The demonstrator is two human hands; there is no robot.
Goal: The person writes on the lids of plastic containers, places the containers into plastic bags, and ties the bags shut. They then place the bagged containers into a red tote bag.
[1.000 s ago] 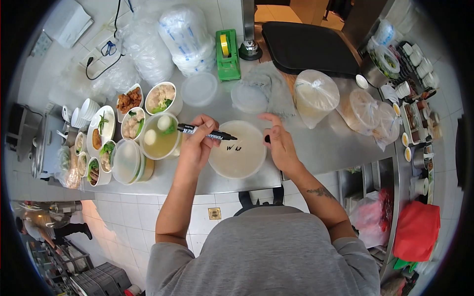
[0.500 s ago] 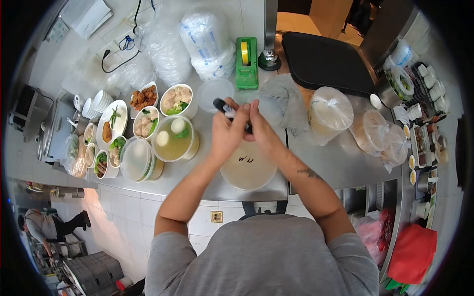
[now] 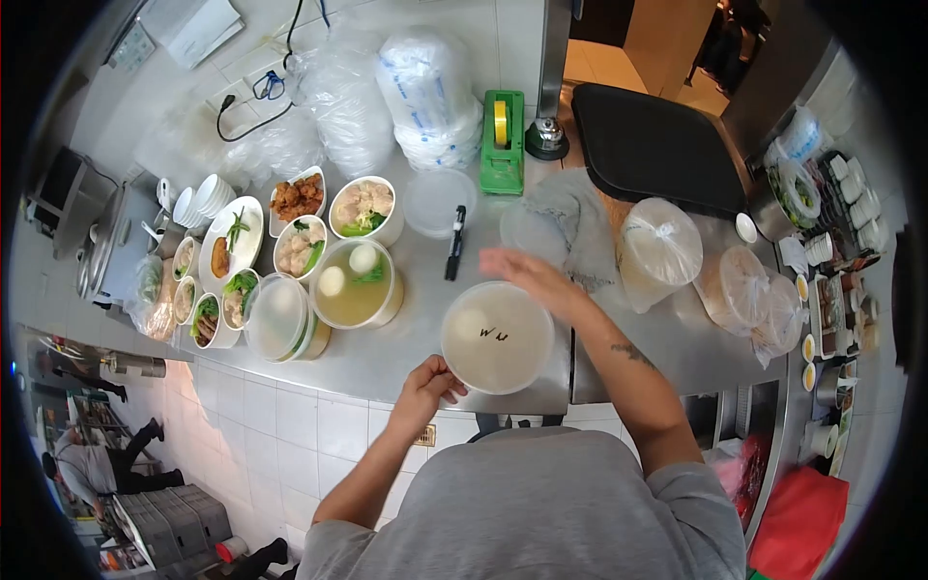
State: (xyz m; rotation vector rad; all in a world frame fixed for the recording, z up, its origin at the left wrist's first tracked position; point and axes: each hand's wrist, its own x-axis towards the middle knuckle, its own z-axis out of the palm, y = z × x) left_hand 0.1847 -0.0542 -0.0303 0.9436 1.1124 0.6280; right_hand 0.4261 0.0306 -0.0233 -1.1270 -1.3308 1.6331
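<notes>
- You have bright, fairly even white light over the steel counter, with pale glare on its metal
- Your clear plastic bags catch small highlights
- Warmer, orange light shows in the doorway and tints the floor tiles at left
- Motion blur smears your right hand, while the writing on your lid reads sharply
- Fisheye distortion bends your outer view, ringed by black corners

- Bench: metal, smooth, semi-gloss
- Marked tub: transl. plas., smooth, milky lid
- Marker: smooth, slt. sheen
- Towel: cloth, rough, matt
- Tray: smooth, mostly matt
- Clear bags: thin plas., crinkled, glossy
- Floor: smooth tile, w/ sheen
</notes>
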